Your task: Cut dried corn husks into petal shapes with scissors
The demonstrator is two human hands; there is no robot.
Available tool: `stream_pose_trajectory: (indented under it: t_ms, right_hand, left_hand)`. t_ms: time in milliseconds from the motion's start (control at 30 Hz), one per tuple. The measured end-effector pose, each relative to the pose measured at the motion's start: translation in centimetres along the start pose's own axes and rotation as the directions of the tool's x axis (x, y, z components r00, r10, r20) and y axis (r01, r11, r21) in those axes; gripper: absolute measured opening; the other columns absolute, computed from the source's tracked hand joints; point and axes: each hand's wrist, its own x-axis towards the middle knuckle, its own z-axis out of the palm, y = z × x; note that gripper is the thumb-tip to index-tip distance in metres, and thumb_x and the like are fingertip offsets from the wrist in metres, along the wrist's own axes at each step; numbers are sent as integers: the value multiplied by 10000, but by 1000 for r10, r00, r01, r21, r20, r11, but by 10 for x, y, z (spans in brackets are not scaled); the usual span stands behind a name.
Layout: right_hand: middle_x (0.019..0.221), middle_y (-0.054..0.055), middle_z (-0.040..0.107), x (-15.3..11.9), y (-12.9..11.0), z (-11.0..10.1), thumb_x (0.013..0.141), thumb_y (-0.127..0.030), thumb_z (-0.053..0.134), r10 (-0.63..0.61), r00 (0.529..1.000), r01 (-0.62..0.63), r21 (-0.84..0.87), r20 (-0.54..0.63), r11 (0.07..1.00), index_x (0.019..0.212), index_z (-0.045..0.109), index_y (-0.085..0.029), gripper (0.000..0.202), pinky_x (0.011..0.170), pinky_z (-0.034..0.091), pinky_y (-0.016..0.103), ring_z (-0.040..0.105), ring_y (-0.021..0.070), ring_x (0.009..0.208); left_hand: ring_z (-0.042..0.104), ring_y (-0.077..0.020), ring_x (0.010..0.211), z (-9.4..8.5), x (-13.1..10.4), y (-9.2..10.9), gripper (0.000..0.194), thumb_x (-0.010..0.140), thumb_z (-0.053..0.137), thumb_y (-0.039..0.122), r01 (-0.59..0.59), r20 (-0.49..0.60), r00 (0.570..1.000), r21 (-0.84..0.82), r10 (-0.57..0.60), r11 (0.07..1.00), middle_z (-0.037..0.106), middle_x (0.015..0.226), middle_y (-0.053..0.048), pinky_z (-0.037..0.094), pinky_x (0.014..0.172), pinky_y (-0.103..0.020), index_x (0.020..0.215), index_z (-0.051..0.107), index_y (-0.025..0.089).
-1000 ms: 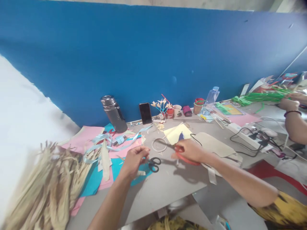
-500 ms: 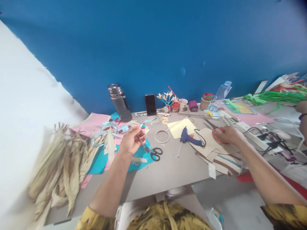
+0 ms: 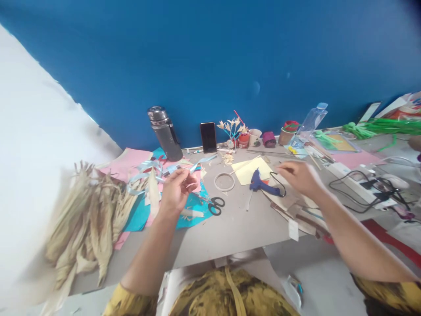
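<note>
Left hand [image 3: 176, 189] pinches a small pale dried-husk scrap [image 3: 190, 184] over the blue paper sheet [image 3: 194, 206], beside the black-handled scissors [image 3: 213, 205]. Right hand [image 3: 297, 176], blurred, fingers loosely open and empty; it has let go of the red-handled scissors held half a second ago and now hovers near the blue glue gun [image 3: 263, 186] mid-table [image 3: 230, 232]. No readable writing.

Bright daylight — soft blur, warped edges

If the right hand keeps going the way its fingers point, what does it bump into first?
Probably the blue glue gun. The right hand points left, and the gun lies just past its fingertips, though the hand may be hovering above it.
</note>
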Motion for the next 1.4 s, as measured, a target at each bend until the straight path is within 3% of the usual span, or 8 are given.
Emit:
stream_pose_trajectory:
  t_ms: [133, 267, 567, 800, 1000, 1100, 1267, 1400]
  right_hand:
    - [890, 39, 728, -14, -104, 40, 829, -394, 619, -271, 930, 110, 516, 248, 850, 970, 729, -190, 271, 628, 451, 251, 610, 151, 682]
    - [695, 10, 673, -16, -152, 79, 772, -316, 673, -343, 894, 72, 666, 286, 742, 872, 717, -142, 206, 549, 400, 217, 547, 114, 589]
    - [655, 8, 660, -1, -128, 90, 770, -294, 615, -250, 900, -104, 734, 356, 671, 725, 638, -154, 149, 502, 390, 209, 508, 94, 511]
    - [622, 8, 631, -7, -104, 103, 781, -376, 625, -106, 966, -136, 811, 236, 569, 721, 629, -164, 220, 457, 348, 220, 443, 91, 472]
    - [644, 24, 641, -12, -96, 96, 791, -375, 627, -85, 987, -51, 781, 133, 623, 729, 637, -175, 210, 475, 373, 240, 475, 114, 503]
    - [643, 24, 636, -11, -96, 93, 798, -393, 617, -70, 989, -57, 777, 129, 627, 731, 632, -178, 226, 479, 387, 242, 492, 120, 513]
    - [665, 17, 643, -11, -99, 103, 778, -398, 613, -88, 944, -197, 755, 319, 626, 878, 649, -170, 251, 432, 366, 226, 499, 115, 489]
    - [650, -3, 634, -16, -104, 110, 776, -351, 609, -119, 903, -256, 739, 413, 623, 937, 626, -158, 251, 449, 385, 223, 511, 107, 469]
  left_hand:
    - [624, -124, 612, 17, -7, -2, 296, 617, 821, 323, -41, 46, 998, 17, 41, 999, 617, 637, 30, 527, 578, -252, 771, 624, 165]
    - [623, -128, 630, 24, -11, 7, 308, 612, 831, 336, -68, 64, 996, 46, 65, 997, 613, 647, 22, 540, 597, -260, 772, 638, 158]
    - [591, -119, 612, -17, 12, 10, 218, 656, 751, 305, -126, -47, 991, 67, 129, 990, 623, 665, 17, 481, 567, -237, 781, 628, 175]
    - [401, -96, 441, -55, 8, 11, 210, 673, 582, 250, -24, -23, 999, -48, 23, 999, 381, 469, 60, 374, 462, -229, 571, 405, 201]
    - [440, -101, 432, -79, -5, 18, 289, 720, 659, 314, -132, -188, 967, 199, 170, 971, 457, 462, 43, 364, 440, -222, 552, 453, 201]
    - [569, -143, 535, -74, -5, 21, 204, 716, 681, 366, -142, -146, 967, 374, 210, 916, 657, 660, -28, 459, 521, -258, 750, 627, 172]
    - [595, -155, 573, -41, -3, 17, 76, 714, 577, 217, -217, 63, 973, 575, 222, 789, 662, 691, -20, 483, 579, -278, 765, 622, 184]
    - [626, -187, 697, -18, -12, -3, 124, 808, 529, 229, -273, 315, 948, 758, 34, 592, 675, 756, -26, 486, 677, -305, 826, 650, 209]
